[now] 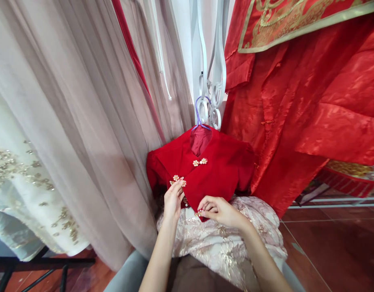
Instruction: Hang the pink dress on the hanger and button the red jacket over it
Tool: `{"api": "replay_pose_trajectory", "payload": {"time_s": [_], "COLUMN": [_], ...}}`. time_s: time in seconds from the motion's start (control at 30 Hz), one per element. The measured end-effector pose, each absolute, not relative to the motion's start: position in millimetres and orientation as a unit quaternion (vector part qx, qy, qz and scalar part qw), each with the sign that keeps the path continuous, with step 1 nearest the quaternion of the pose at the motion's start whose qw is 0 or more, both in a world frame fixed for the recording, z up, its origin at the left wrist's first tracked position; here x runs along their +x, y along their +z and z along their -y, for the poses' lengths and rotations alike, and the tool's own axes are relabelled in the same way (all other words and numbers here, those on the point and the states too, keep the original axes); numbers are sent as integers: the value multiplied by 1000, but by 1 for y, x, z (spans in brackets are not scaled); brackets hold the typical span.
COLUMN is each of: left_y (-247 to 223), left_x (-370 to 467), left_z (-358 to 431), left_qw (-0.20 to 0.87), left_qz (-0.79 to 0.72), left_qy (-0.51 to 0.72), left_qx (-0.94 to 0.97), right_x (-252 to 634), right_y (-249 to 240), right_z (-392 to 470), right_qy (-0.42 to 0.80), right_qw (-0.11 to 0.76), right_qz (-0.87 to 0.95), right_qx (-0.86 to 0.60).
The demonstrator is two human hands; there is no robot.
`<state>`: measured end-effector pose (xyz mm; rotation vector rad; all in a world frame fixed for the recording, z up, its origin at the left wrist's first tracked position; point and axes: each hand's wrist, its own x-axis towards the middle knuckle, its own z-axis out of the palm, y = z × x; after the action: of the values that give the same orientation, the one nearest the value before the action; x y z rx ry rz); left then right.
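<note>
A red velvet jacket (223,170) hangs on a purple hanger (198,111) from a white scrolled metal stand (219,61). Near its neckline, a flower-shaped clasp (200,162) joins the front. My left hand (175,198) pinches a second flower clasp (176,178) on the jacket's left side in view. Lower down, my right hand (214,209) has its fingers closed on a gold flower clasp (199,213) at the jacket's lower front corner. More beaded trim shows between the hands.
Pale sheer curtains (83,121) hang at the left beside a white beaded gown (31,194). Red satin garments (296,105) fill the right. A white and gold brocade cloth (229,243) lies below the jacket, above the red tiled floor (336,243).
</note>
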<state>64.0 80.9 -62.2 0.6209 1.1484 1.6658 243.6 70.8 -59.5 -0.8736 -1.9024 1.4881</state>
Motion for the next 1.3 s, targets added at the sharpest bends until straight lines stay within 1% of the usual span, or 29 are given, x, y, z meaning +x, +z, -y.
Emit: {"api": "replay_pose_trajectory", "payload": {"time_s": [0.07,0.13,0.2,0.27,0.33,0.37,0.47,0.53,0.6,0.77,0.9,1.2,1.3], "left_y": [-62,-62,-60,-52,-37,-27,3,17,24,27,24,4,4], "left_x": [68,74,81,86,88,88,87,86,86,83,78,69,65], "left_z": [-81,-79,-76,-76,-80,-84,-101,-112,-120,-130,-140,-154,-153], "left_qw": [486,441,315,137,-11,-59,-141,-163,-169,-148,-157,-264,-288], "left_qz": [-484,-512,-553,-581,-586,-580,-541,-514,-496,-458,-396,-307,-290], "left_qy": [685,696,724,719,639,576,425,364,338,360,371,383,376], "left_qx": [247,241,264,355,498,573,712,759,782,799,825,830,832], "right_x": [245,249,256,263,270,272,276,275,274,271,269,270,271], "right_y": [-57,-52,-45,-37,-31,-29,-25,-25,-26,-25,-24,-31,-33], "right_z": [-70,-68,-66,-64,-62,-61,-60,-60,-60,-60,-61,-67,-71], "right_qy": [554,555,559,566,569,569,563,560,558,549,535,508,503], "right_qw": [282,272,252,227,207,201,197,197,199,240,262,299,342], "right_qz": [712,714,717,719,722,723,725,728,730,724,725,727,707], "right_qx": [-327,-329,-331,-332,-336,-337,-344,-344,-341,-342,-347,-352,-361]}}
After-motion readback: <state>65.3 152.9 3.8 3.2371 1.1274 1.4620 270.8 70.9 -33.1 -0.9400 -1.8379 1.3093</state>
